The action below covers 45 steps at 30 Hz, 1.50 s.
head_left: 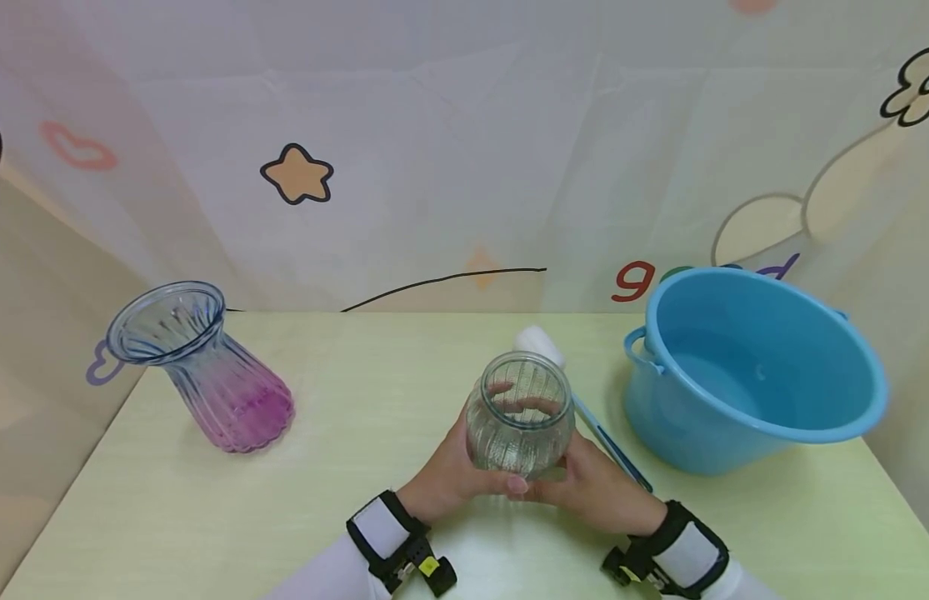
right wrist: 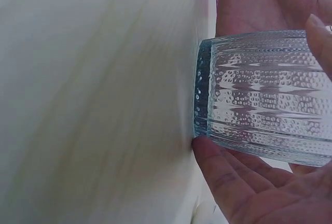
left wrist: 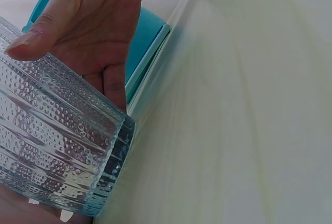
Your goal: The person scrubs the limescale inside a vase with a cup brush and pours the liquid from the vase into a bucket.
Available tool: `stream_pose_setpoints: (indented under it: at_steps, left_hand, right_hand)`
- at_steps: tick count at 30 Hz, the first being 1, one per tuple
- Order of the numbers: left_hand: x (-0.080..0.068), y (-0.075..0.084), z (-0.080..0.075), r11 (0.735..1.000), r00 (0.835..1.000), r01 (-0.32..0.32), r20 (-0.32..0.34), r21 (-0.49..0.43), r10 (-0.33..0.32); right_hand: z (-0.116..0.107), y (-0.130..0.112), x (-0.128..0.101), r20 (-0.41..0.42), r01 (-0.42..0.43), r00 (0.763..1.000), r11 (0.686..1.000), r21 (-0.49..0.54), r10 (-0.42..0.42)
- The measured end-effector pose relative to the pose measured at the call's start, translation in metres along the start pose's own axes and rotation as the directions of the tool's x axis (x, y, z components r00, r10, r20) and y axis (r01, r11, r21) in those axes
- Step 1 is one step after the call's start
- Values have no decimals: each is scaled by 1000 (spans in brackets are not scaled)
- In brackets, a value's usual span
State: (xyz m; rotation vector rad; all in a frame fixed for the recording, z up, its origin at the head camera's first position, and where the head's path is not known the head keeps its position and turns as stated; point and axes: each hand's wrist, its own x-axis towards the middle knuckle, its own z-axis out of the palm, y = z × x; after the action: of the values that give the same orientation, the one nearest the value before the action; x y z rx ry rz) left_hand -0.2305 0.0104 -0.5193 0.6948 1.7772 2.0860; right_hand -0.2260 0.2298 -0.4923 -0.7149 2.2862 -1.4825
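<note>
**Q:** What are your hands on right now?

**A:** Both of mine are wrapped around the jar (head_left: 518, 414), low centre of the head view. Left hand (head_left: 451, 471) cups its left side with the thumb across the front; right hand (head_left: 593, 483) cups the right side, fingers curled round the back, you can see them through the glass. So neither is free, both are holding the jar. The wrist views show its base right at the desk (head_left: 344, 392), looks like touching, can't swear to it.

**Q:** What else is around?

**A:** A pink-bottomed vase (head_left: 202, 367) stands at the left of the frame, well apart. A blue bucket (head_left: 749, 367) sits at the right, near my right hand. Between bucket and jar lies a brush (head_left: 584, 408), white head toward the back, blue handle running down behind my right hand.

**Q:** What could go wrong?

**A:** My guess, mostly slip. The jar is bumpy, ribbed glass, round-bellied, and I'm gripping it at the widest part, so if either palm eases off it could roll out sideways. Also the brush handle sits just beside my right hand; any swing to the right and I'd knock it, maybe nudge the bucket too. The bucket seems to have water in it, so a bump there could slop onto the desk. The vase is far enough off that I wouldn't worry.
</note>
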Motion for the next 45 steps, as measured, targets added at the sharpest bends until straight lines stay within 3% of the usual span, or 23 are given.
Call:
stream_pose_setpoints:
  at_steps: [26,38,45]
  left_hand:
    - [-2,-15,-2,999,1000,19,16,-50,-18]
    - [-3,-11,-2,999,1000,9,21,-51,-8]
    - [0,-8,0,999,1000,10,25,-49,-9]
  right_hand:
    - [0,3,0,18,-57,998,998,17,56]
    - [2,6,2,14,2,1000,1000,-20,-2]
    - [3,4,2,-42,27,999,999,-39,-28]
